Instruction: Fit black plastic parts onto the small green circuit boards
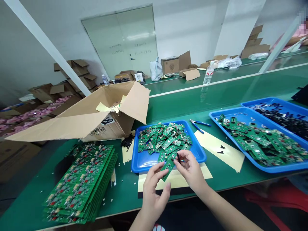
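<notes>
Green bench (216, 96): both hands pinch a small circuit board (167, 166) between them.

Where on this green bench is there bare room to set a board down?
Bare green lies between the stacked panels and the near blue tray, and behind the trays toward the water bottle. The trays themselves are crowded.

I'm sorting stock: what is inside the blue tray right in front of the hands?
The blue tray holds a loose heap of small green circuit boards, piled toward its far side, with bare blue floor at the near left. Whatever lies beneath the heap is covered.
</notes>
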### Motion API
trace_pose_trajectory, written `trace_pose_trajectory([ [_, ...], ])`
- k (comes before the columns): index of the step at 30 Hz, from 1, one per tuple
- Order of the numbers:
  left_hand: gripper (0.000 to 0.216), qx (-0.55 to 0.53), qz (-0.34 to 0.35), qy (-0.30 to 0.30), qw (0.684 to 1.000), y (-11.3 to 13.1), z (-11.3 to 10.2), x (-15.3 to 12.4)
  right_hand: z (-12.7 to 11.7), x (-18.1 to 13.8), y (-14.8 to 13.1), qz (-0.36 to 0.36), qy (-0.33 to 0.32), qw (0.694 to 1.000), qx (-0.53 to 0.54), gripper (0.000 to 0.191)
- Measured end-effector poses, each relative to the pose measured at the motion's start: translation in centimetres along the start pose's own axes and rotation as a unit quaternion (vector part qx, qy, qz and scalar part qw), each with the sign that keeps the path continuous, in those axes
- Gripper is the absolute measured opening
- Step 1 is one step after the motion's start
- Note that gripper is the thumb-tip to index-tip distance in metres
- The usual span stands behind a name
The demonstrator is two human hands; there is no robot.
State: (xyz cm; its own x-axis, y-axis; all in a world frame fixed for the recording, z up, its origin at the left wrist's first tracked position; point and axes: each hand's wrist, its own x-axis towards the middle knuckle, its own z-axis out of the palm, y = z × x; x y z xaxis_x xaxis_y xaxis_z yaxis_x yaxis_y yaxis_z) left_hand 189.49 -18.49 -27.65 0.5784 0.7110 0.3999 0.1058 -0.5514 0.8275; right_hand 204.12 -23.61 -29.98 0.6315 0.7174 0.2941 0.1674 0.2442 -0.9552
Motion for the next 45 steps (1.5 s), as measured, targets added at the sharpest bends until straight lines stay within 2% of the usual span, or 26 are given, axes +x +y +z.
trace_pose_trajectory([
  [3,0.023,-0.061,-0.097,0.033,0.993,-0.8,0.4,0.3,0.0,-0.1,0.3,-0.040,0.003,0.998,-0.040,0.016],
  [5,0.034,-0.112,-0.157,0.047,0.980,-1.5,0.6,0.5,0.1,-0.3,0.5,-0.082,0.000,0.994,-0.065,0.014],
  [6,0.040,-0.129,-0.177,0.038,0.975,-1.8,0.5,0.6,0.1,-0.5,0.6,-0.104,-0.003,0.992,-0.077,0.014],
  [8,0.047,-0.131,-0.206,-0.015,0.970,-2.1,0.1,0.9,0.1,-0.7,0.6,-0.135,-0.019,0.986,-0.098,0.015],
  [11,0.038,-0.122,-0.243,-0.089,0.958,-1.4,-0.6,1.3,0.0,-0.8,0.1,-0.153,-0.068,0.977,-0.129,0.017],
  [13,0.029,-0.169,-0.280,-0.095,0.940,-0.5,-0.7,1.5,-0.3,-0.7,-0.4,-0.160,-0.093,0.972,-0.141,0.017],
  [16,0.026,-0.260,-0.323,-0.079,0.906,0.7,-0.4,1.7,-0.9,-0.5,-1.3,-0.163,-0.084,0.972,-0.145,0.018],
  [20,0.035,-0.314,-0.335,-0.073,0.885,1.8,0.3,2.1,-1.9,-0.2,-2.4,-0.177,-0.103,0.967,-0.152,0.020],
  [24,0.053,-0.329,-0.361,-0.107,0.866,3.1,0.6,2.7,-2.8,0.1,-3.4,-0.220,-0.145,0.948,-0.179,0.021],
  [26,0.054,-0.322,-0.369,-0.118,0.864,3.7,0.7,2.9,-3.2,0.3,-3.9,-0.224,-0.164,0.938,-0.206,0.021],
  [30,0.035,-0.314,-0.368,-0.120,0.867,3.7,1.2,2.8,-3.7,0.5,-4.4,-0.221,-0.209,0.918,-0.257,0.034],
  [33,0.030,-0.304,-0.351,-0.115,0.878,3.4,1.6,2.6,-3.8,0.4,-4.4,-0.215,-0.218,0.910,-0.279,0.042],
  [37,0.027,-0.254,-0.321,-0.111,0.906,3.2,1.7,2.5,-3.9,0.2,-4.1,-0.220,-0.202,0.901,-0.315,0.031],
  [40,0.031,-0.253,-0.325,-0.112,0.904,3.3,1.7,2.6,-3.9,0.2,-4.2,-0.235,-0.203,0.888,-0.339,0.023],
  [45,0.037,-0.271,-0.327,-0.117,0.898,3.3,1.8,2.6,-3.8,0.2,-4.5,-0.221,-0.235,0.884,-0.339,0.024],
])
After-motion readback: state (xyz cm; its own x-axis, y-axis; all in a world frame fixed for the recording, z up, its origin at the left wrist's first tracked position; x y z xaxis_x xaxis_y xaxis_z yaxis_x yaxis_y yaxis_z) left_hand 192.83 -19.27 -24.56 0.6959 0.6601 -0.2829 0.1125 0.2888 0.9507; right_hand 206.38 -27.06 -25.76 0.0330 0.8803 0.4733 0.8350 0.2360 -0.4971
